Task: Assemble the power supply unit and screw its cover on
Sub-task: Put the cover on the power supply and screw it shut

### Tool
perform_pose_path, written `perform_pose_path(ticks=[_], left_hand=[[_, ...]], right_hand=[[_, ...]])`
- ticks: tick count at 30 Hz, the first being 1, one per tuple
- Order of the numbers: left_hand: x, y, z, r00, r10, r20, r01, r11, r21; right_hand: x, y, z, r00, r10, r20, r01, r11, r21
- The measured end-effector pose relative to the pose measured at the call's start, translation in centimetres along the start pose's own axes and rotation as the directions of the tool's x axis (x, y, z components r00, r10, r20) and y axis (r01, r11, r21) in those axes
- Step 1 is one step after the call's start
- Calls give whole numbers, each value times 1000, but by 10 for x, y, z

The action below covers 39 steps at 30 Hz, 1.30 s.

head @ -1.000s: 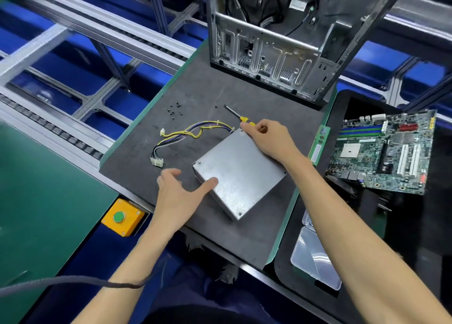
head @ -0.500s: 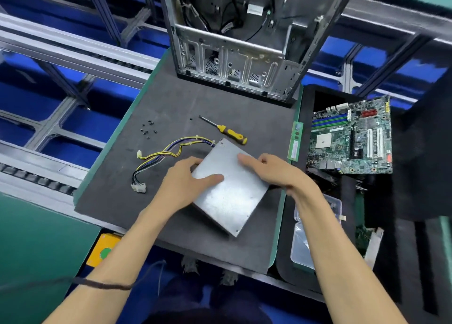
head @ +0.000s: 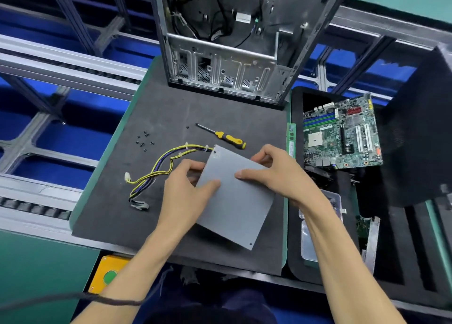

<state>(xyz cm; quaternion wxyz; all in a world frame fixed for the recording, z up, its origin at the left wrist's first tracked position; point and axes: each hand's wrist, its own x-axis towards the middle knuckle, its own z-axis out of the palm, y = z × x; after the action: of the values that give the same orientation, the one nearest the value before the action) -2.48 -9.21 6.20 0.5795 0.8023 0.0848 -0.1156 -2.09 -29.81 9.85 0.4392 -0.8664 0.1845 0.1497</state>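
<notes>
A: Where did we find the power supply unit (head: 236, 198)?

B: On the black foam mat (head: 156, 118), tilted, its cable harness (head: 161, 169) trailing to the left. The screwdriver (head: 223, 137) lay just beyond it, and loose screws (head: 144, 140) sat farther left.

A: How did we grip it?

B: Our left hand (head: 187, 196) clasped the left edge, thumb pressed on the top cover, fingers curled underneath. Our right hand (head: 276, 174) grasped the far right edge, thumb flat on the cover.
</notes>
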Motion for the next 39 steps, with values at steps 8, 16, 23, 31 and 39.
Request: perform_pose_path(ticks=[8,16,23,31,39], left_hand=[[-11,-7,-1,992,123,-7,-121,962,-245],[-23,8,-45,974,224,46,-228,944,238],[-14,45,-55,715,567,409,-696,524,491],[-6,36,-40,661,433,612,-750,386,537],[-15,15,-49,696,476,537,-714,540,446]], right_hand=[[-16,-18,2,931,-319,-179,297,944,-143],[-33,16,-11,971,-237,32,239,965,-103],[-42,43,-11,959,-196,203,182,980,85],[-66,68,17,951,-306,54,282,923,262],[-88,80,52,918,-309,-249,395,767,506]])
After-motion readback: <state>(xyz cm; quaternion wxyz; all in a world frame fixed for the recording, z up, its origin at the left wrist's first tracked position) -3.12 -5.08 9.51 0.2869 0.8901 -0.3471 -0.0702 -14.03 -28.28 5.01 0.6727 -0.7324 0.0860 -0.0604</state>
